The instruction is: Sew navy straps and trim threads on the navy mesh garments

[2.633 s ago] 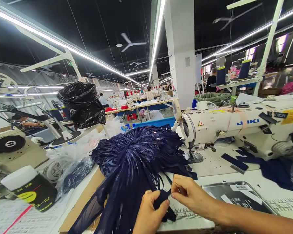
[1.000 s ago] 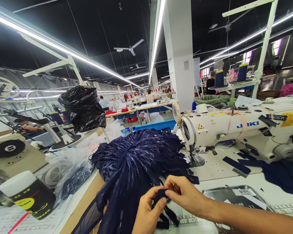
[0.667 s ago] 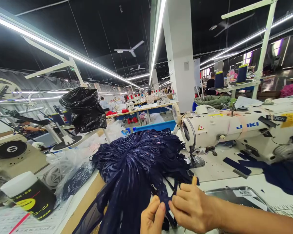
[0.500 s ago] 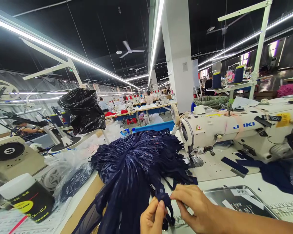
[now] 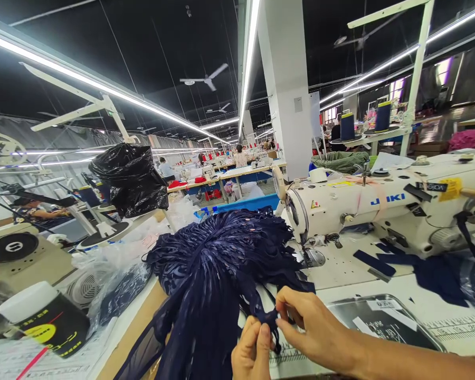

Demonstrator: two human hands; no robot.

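Observation:
A large bundle of dark navy fabric strips [image 5: 217,258] spreads over the table and hangs toward the front edge. At its lower right, my left hand [image 5: 252,348] pinches a piece of the navy fabric between thumb and fingers. Just right of it, my right hand [image 5: 312,327] grips the same navy piece with its fingertips, so the cloth spans the small gap between both hands. Beyond my hands stands a white sewing machine [image 5: 340,203], its needle area right of the bundle.
Navy scraps [image 5: 439,279] and a metal tray [image 5: 383,319] lie at the right. A black cup with a white lid [image 5: 49,322] stands at the left, near a plastic bag [image 5: 122,295]. A black bag [image 5: 129,179] covers something behind. Other people sit farther back.
My right hand has turned slightly and its fingers have shifted up and left on the navy fabric. My left hand has moved slightly right. The view has shifted a little.

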